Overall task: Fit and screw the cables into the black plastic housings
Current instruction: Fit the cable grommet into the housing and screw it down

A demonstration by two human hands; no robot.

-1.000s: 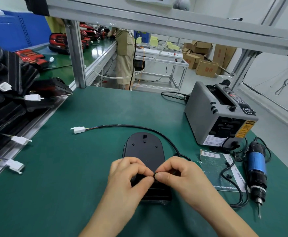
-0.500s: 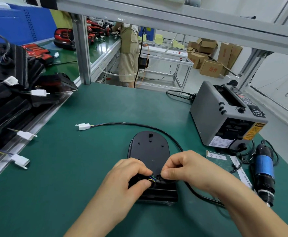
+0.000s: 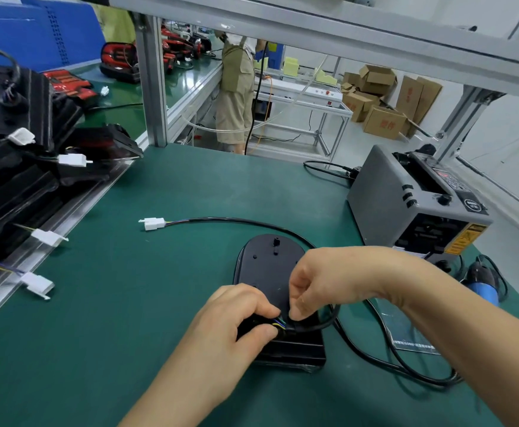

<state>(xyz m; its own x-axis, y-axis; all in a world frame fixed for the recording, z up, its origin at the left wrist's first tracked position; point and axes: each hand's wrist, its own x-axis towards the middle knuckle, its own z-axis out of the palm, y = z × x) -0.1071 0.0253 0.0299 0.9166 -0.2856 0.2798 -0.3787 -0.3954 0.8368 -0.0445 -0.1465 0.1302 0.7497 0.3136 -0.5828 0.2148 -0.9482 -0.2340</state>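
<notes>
Head view: both hands meet over the near end of the black housing, at low centre.
Left hand (image 3: pixel 230 328): the nearer one. Its fingers (image 3: pixel 261 332) are curled, with thumb and forefinger pinching the coloured wires (image 3: pixel 278 323) where they leave the sheath.
Right hand (image 3: pixel 329 278): reaches in from 4 o'clock. Its fingers (image 3: pixel 301 306) are bent downward and pinch the black cable (image 3: pixel 319 326) just at 3 o'clock of the left pinch.
Housing (image 3: pixel 270 266): lies flat on the green bench (image 3: pixel 128 303), long axis running 6 to 12 o'clock, rounded end far.
Key relation: the wire ends lie between the two pinches, directly above the housing's near end. I judge the coming push goes downward, not sideways.
Hidden: the seat or screw point under the fingertips is covered, so I cannot tell whether the wires are already home.
Cable run: it arcs past the housing's 1 o'clock side to a white connector (image 3: pixel 153 224) at 10 o'clock. Which black loops at 4 o'clock belong to it is unclear.
Screwdriver (image 3: pixel 483 282): lies at 3 o'clock, partly cut off by the right forearm, closer to the right hand.
Tape dispenser (image 3: pixel 406 204): stands at 2 o'clock.
Spare housings (image 3: pixel 5 180): stacked at 9 to 10 o'clock.
</notes>
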